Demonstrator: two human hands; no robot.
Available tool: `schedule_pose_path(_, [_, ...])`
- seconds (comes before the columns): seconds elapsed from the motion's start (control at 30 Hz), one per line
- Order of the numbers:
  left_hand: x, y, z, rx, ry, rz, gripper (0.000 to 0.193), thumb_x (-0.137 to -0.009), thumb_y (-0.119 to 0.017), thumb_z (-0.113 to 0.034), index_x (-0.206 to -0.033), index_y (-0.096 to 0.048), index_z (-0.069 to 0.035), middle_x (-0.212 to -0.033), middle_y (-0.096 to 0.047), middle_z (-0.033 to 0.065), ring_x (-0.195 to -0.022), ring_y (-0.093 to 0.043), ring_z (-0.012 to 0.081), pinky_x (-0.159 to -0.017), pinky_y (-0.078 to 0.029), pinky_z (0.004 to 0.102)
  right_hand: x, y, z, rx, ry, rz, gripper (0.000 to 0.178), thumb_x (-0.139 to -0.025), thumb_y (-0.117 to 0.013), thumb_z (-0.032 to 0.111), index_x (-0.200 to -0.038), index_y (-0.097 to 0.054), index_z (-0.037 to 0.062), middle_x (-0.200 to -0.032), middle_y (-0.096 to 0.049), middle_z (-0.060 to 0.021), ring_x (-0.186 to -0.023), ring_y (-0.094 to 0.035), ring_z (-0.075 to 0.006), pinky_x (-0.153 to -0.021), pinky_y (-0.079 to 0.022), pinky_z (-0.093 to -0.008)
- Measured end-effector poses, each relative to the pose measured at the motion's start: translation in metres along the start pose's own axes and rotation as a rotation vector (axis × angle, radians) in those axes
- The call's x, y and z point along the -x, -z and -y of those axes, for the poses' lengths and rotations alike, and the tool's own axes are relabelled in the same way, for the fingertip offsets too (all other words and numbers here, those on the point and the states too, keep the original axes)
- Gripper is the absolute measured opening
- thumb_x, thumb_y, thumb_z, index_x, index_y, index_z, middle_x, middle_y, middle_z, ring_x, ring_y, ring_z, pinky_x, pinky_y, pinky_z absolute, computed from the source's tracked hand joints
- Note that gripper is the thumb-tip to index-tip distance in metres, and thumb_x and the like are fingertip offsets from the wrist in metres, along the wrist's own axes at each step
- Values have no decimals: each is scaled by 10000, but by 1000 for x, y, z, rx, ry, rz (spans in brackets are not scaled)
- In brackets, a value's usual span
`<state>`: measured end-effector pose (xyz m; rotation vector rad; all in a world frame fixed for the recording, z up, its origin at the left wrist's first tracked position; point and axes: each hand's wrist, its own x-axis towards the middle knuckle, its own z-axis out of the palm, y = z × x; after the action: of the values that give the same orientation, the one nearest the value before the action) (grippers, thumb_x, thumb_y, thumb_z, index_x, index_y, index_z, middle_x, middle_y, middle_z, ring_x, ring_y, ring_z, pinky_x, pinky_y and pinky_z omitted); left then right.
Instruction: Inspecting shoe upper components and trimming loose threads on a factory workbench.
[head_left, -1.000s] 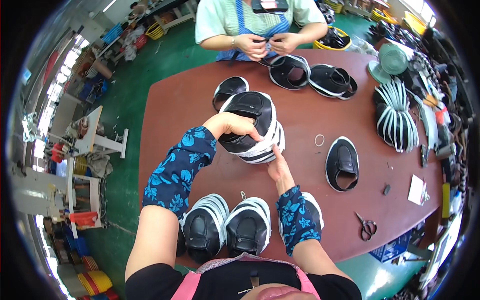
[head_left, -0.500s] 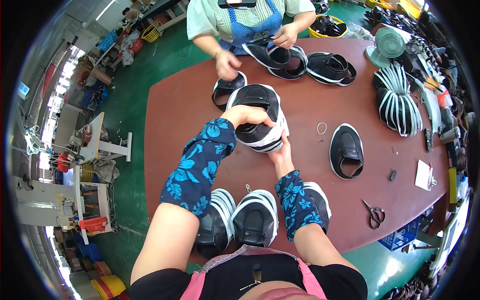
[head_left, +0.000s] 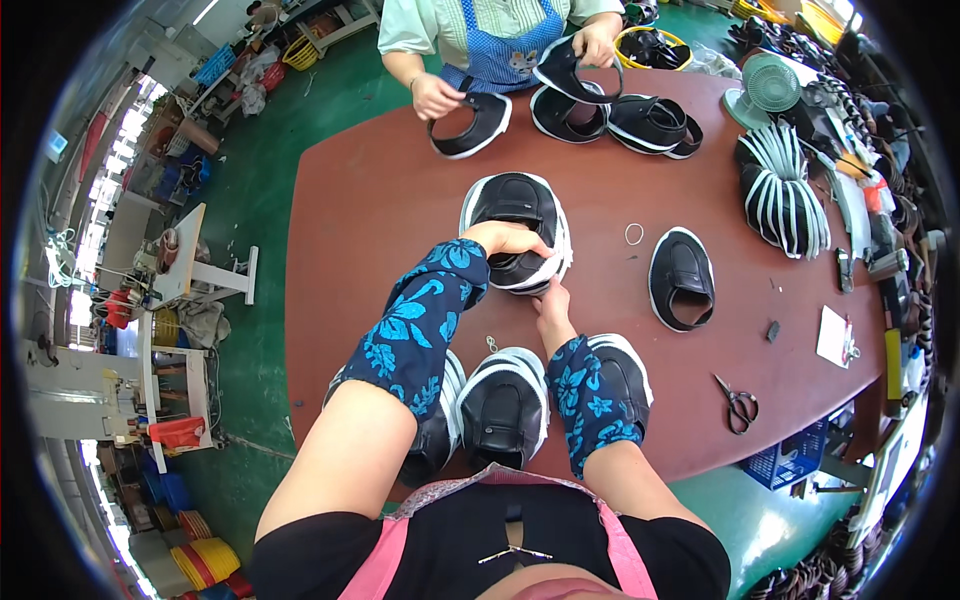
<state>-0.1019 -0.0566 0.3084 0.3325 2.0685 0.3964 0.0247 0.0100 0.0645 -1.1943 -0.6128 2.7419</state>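
Black-and-white shoe stack (head_left: 518,232) sits mid-surface (head_left: 370,200), left hand (head_left: 508,238) gripping its top, right hand (head_left: 550,296) holding its near underside; three shoes (head_left: 503,405) line the near edge.

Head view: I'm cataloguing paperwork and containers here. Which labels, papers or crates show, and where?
White paper slip: flat near the brown table's right edge, rectangular, faint print.
Blue plastic crate: under the table's right near corner, lattice walls.
Yellow round basket: far end, beside the co-worker, holding dark shoe parts.
No screens visible.
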Motion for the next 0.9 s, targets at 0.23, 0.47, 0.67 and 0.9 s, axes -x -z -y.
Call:
schedule_pose_path(0.23, [-59, -19, 39, -285, -581, 32, 562, -1050, -586, -485, -1439, -721, -102, -1519, -680, 194, -1424, -614, 338, -1180, -457, 446, 126, -87, 90, 1195, 1481, 237, 323, -1084, -631, 191, -1389, -731, 152, -1475, -602, -168, -1389, -514, -368, -1184, -414, -507])
schedule_pose_path(0.47, [-26, -45, 4, -479, -470, -313, 540, -902, -766, -500, -1124, -812, -9, -1112, -793, 288, -1091, -766, 449, -948, -604, 522, 90, -48, 129, 1301, 1508, 30, 299, -976, -773, 222, -1259, -770, 127, -1401, -604, -194, -1310, -537, -428, -1109, -451, -541])
schedule_pose_path(0.67, [23, -92, 116, -35, -702, -871, 357, -1004, -811, -296, -1219, -794, -12, -1161, -817, 195, -1062, -806, 348, -910, -632, 398, 98, 88, 67, 1344, 870, 176, 284, -1093, -697, 209, -1314, -739, 37, -1180, -737, -144, -1056, -696, -232, -944, -552, -360])
schedule_pose_path(0.9, [95, -266, 295, 265, -218, -916, 120, -1009, -798, -111, -969, -768, -2, -847, -745, 110, -689, -708, 162, -632, -542, 309, 177, 232, -70, 1282, 334, 23, 467, -1116, -674, 249, -1484, -568, -18, -1371, -634, -213, -1223, -698, -289, -1007, -561, -412])
